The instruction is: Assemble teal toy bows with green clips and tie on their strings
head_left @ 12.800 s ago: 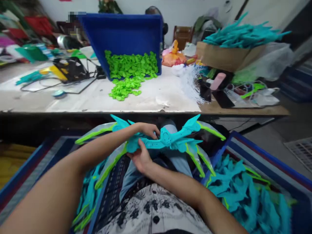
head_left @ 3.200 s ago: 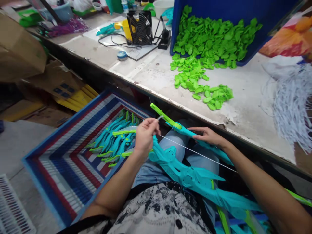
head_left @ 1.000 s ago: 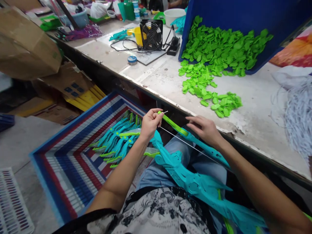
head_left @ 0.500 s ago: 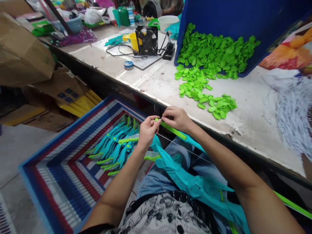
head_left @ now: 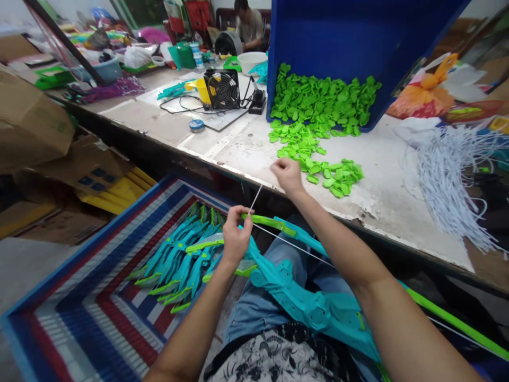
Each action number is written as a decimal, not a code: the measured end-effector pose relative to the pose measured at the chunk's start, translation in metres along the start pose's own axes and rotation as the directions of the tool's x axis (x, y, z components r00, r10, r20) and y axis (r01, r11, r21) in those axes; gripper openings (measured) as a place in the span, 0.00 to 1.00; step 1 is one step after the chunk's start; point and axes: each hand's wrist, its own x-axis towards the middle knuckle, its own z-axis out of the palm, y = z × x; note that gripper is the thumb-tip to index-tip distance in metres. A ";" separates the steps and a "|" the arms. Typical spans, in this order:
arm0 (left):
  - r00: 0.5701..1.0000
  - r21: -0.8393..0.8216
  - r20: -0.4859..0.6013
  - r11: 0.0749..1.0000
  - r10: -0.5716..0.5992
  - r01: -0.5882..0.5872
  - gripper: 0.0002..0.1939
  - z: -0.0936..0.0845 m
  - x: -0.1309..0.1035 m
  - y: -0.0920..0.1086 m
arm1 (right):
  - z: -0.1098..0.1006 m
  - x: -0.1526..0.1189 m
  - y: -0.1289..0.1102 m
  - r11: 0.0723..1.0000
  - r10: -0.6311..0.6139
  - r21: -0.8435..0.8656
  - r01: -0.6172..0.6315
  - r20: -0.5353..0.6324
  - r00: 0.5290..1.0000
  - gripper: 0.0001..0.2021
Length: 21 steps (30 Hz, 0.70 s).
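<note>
Though close before, hands (head_left: 237, 236) apart.

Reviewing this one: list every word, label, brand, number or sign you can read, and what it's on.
No text is readable here.
Cardboard box with dark square marks: marks too blurred to read.
Upper cardboard box: faint mark, illegible.
White-and-blue tubs: any print too small to read.

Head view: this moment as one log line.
Left hand: pinching green bow limb; white cord: slants up from there; right hand: curled above table, cord hold unclear; green pieces: in blue bin and on table.
</note>
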 end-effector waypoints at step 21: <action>0.942 -0.350 0.085 0.876 -0.324 0.333 0.12 -0.014 0.041 0.047 | 0.029 -0.120 -0.033 0.930 -0.088 0.359 0.076 0.015 0.996 0.06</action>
